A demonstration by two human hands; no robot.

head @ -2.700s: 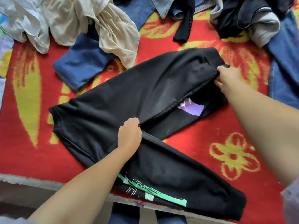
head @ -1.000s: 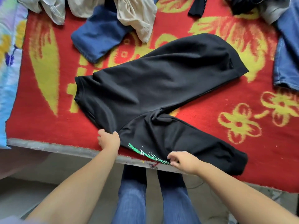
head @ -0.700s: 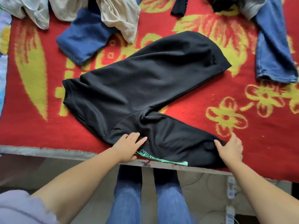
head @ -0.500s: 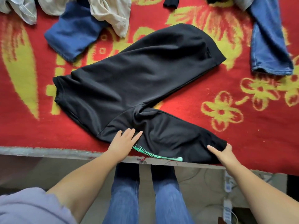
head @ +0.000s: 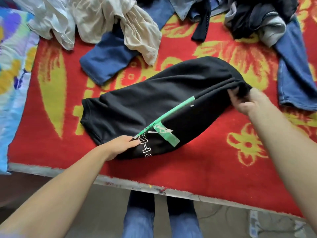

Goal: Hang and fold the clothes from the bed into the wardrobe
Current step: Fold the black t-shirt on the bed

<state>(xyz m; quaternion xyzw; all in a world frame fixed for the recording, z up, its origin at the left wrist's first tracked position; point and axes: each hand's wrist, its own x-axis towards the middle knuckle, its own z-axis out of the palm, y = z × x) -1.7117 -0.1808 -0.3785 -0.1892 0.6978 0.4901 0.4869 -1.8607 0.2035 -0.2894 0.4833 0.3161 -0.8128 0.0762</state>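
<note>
Black sweatpants (head: 154, 103) with a green stripe and white lettering lie on the red and yellow blanket (head: 214, 162), one leg folded over the other. My left hand (head: 120, 146) lies with straight fingers on the near edge of the pants by the lettering. My right hand (head: 247, 100) grips the bunched cuff ends at the right end of the pants, lifted slightly off the blanket.
Beige and white garments (head: 120, 26) lie piled at the back left over a blue garment (head: 106, 60). Dark and grey clothes (head: 260, 19) sit at the back right, with blue jeans (head: 295, 78) along the right. The bed edge (head: 154, 188) runs close to my legs.
My right hand took the lower leg's cuff and carried it up and over onto the other leg, which turned the green stripe and lettering upward. My left hand stayed at the near edge.
</note>
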